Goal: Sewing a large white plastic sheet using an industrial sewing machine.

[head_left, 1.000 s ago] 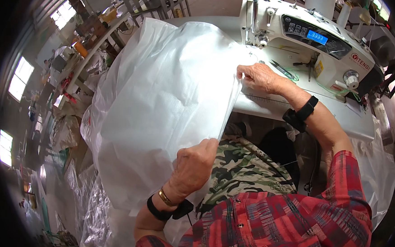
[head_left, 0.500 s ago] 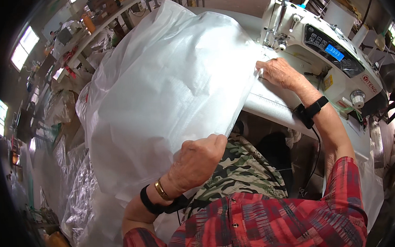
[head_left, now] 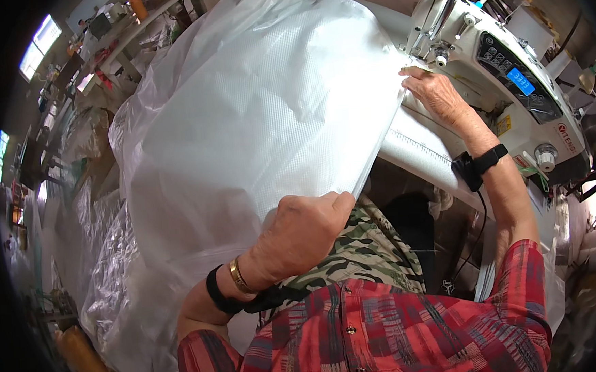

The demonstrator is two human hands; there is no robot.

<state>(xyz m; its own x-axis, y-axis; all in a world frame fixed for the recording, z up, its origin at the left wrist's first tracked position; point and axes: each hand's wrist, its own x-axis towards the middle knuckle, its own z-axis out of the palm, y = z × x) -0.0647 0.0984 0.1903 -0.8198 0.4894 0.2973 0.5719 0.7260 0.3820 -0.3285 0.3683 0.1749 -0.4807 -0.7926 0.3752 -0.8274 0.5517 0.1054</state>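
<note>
White woven sack (head_left: 253,120) fills the view from 9 to 12 o'clock, draped over the white tabletop (head_left: 419,153). Sewing machine (head_left: 502,71) at 1 o'clock, small blue display on its dark panel. Sack's right edge runs taut between hands. Left hand (head_left: 301,237) grip closed on the lower edge; right hand (head_left: 435,92) pinches the top corner at the needle.

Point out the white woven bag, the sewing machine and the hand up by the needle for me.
white woven bag (head_left: 253,120), head view, middle of its broad face.
sewing machine (head_left: 508,57), head view, on its front panel.
right hand (head_left: 435,92), head view, back of the hand.
</note>
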